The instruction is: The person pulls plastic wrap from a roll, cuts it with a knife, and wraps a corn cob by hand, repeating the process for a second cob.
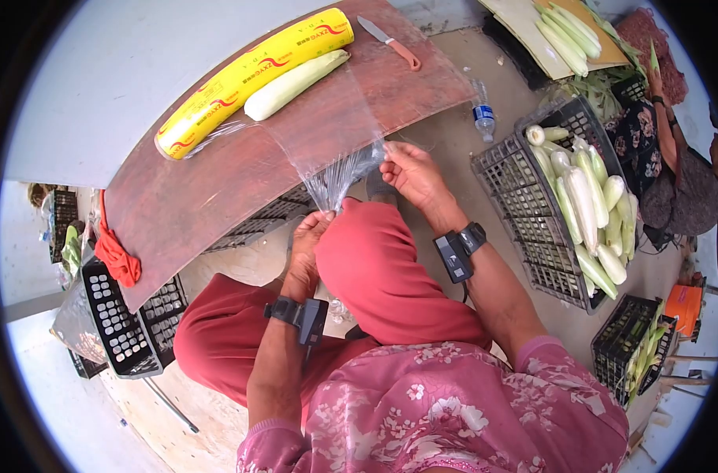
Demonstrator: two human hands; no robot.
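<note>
A sheet of clear cling film (327,130) runs down over the table's front edge, gathered into creases at its lower end. My left hand (307,240) pinches the left corner of this film close to my knee. Higher up and to the right, my right hand (414,175) is closed on the film's other corner. On the table, a long pale green vegetable (296,85) lies on or beside the film. Just behind it rests a thick yellow roll (252,79) with red and black lettering.
A knife (390,43) with an orange-brown handle lies on the reddish table (209,205). At right, a black crate (509,197) holds several pale vegetables, near a water bottle (483,114) and a seated person (650,158). A red cloth (116,251) hangs off the table's left end.
</note>
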